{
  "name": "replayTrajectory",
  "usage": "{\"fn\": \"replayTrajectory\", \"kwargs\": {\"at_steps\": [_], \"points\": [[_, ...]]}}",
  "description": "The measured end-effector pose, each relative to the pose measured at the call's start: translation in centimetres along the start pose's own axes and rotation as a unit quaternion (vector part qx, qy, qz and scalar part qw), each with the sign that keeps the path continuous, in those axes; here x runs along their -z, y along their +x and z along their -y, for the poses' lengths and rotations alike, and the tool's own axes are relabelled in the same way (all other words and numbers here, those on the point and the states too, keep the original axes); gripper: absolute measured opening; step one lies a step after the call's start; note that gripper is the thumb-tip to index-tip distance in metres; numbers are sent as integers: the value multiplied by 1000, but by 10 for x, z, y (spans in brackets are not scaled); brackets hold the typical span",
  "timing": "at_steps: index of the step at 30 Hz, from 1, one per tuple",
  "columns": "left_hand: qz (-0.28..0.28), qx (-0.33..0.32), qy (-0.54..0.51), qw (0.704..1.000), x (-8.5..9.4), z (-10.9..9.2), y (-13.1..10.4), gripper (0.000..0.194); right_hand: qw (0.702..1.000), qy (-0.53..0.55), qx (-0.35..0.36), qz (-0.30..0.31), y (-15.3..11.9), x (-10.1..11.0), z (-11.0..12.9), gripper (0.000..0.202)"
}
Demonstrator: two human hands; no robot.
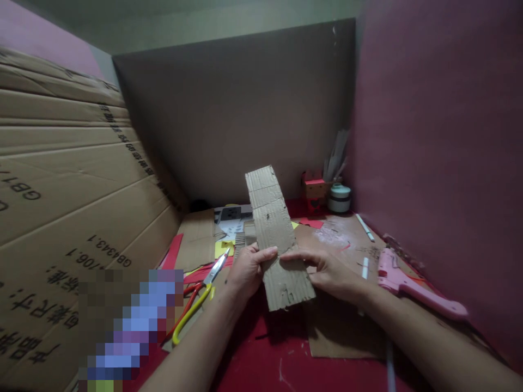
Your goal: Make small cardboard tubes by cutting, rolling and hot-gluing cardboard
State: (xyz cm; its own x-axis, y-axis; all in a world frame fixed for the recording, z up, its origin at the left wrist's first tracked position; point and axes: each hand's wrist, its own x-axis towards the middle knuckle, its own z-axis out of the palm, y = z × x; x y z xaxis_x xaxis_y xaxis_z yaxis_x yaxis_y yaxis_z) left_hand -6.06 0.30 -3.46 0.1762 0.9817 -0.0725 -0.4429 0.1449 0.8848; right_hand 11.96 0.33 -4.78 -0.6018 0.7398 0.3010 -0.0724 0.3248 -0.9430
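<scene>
A long strip of corrugated cardboard [272, 218] is held up over the red table, tilted, with creases across its upper part and torn marks near its lower end. My left hand [251, 267] grips its left edge, the thumb lying on the front face. From the right, my right hand [322, 269] pinches the opposite edge, its index finger pressed along a crease and its other fingers partly behind the strip. Left of my left hand lie scissors [210, 275] with red and yellow handles, blades spread slightly.
A pink glue gun [408, 286] lies at the right by the pink wall. White glue sticks [365, 267] are near it. At the back stand a red-and-brown box figure [314, 193] and a pale green pot [339, 197]. A large cardboard sheet [81, 179] walls the left side.
</scene>
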Motion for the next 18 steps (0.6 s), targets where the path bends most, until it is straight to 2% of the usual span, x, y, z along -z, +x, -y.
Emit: {"fn": "replayTrajectory", "kwargs": {"at_steps": [4,11,14,18], "points": [[-2,2,-4,1000,2,1,1,25,999,-35,27,20,-1,-1,3,54],[6,17,-12,1000,0,2,1,26,997,-57,53,-16,0,0,1,37],[8,14,-16,1000,-1,2,0,26,995,-63,83,1,-1,2,2,33],[15,12,-20,1000,-2,2,-1,25,995,-48,86,14,-2,1,5,25]]}}
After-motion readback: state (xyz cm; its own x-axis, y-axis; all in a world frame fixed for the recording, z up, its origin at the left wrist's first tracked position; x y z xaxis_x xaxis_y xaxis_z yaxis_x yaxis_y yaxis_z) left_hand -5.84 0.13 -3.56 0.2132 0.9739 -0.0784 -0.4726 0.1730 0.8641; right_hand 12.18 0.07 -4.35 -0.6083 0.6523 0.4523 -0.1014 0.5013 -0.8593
